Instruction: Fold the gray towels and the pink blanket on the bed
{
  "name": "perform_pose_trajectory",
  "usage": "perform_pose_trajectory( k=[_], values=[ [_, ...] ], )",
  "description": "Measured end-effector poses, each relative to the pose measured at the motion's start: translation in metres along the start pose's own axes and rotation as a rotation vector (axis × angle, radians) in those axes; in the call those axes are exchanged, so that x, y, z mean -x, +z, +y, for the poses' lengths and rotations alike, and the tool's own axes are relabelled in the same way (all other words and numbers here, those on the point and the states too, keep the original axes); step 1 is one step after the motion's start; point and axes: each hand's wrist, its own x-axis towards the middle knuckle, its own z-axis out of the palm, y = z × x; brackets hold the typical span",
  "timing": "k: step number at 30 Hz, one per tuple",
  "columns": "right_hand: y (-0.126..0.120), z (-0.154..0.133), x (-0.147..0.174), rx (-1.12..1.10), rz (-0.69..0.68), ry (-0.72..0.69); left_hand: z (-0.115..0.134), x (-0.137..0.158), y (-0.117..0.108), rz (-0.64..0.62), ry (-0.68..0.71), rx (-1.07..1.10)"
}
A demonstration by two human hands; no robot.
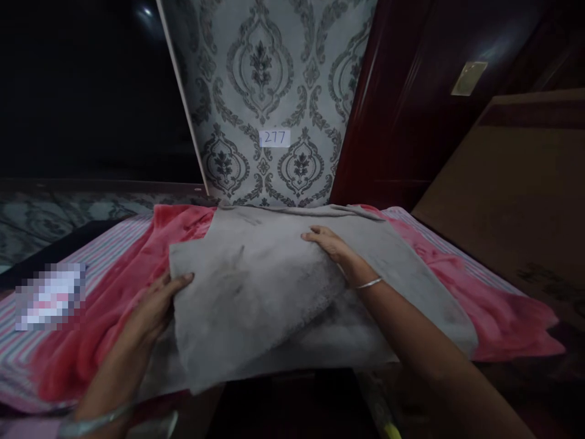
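A grey, soft-looking cloth (256,292) with a fuzzy surface is partly raised over the table. My left hand (158,308) grips its left edge, thumb on top and fingers hidden beneath. At the cloth's upper right, my right hand (331,242) is closed on it, thumb and fingers close together; the exact grip is hard to make out. Under the raised part lies a wider grey layer (406,286), spread out toward the right. Whether the two are one folded piece, I cannot tell.
Red plush fabric (105,305) shows on the left, with more red fabric (493,305) on the right. Below it is a striped cover (130,228). A cardboard box (512,201) stands at right, a dark screen (91,91) at left. A "277" label (275,138) is on the wall.
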Motion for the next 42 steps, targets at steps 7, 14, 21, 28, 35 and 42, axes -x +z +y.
perform_pose_trajectory(
  k=[7, 14, 21, 28, 35, 42],
  values=[
    [-0.039, 0.036, 0.032, -0.06, 0.19, 0.15, 0.0, -0.081, 0.047, -0.057, -0.05, -0.261],
    [-0.019, 0.094, 0.038, 0.158, 0.269, 0.277, -0.043, -0.099, 0.065, -0.119, 0.082, -0.341],
    [-0.025, 0.086, 0.033, 0.265, 0.218, 0.275, -0.052, -0.109, 0.065, -0.079, 0.236, -0.61],
    [-0.01, 0.066, 0.026, 0.517, 0.243, 0.094, -0.035, -0.104, 0.068, -0.041, 0.351, -0.956],
    [0.081, 0.02, 0.01, 0.892, -0.142, -0.173, -0.042, -0.07, 0.123, -0.283, 0.659, -1.43],
    [0.096, 0.033, 0.018, 0.945, -0.18, -0.212, -0.068, -0.059, 0.125, -0.279, 0.673, -1.577]
  ],
)
